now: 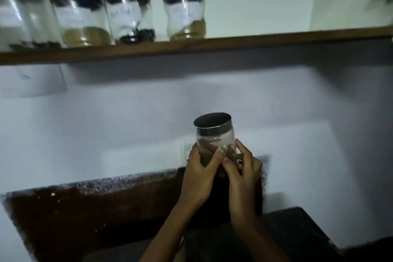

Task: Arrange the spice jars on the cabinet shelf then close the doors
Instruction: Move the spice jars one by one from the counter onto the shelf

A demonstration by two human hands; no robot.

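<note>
Jar point(214, 140) at 6 o'clock, left grip point(198, 173) and right grip point(242, 173) both hugging it, four jars point(127, 6) on shelf point(234, 43) at 11 o'clock

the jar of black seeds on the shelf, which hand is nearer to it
Left. The left hand grips the held jar on its left side, more nearly below the jar of black seeds. The right hand grips the opposite side, farther right.
</note>
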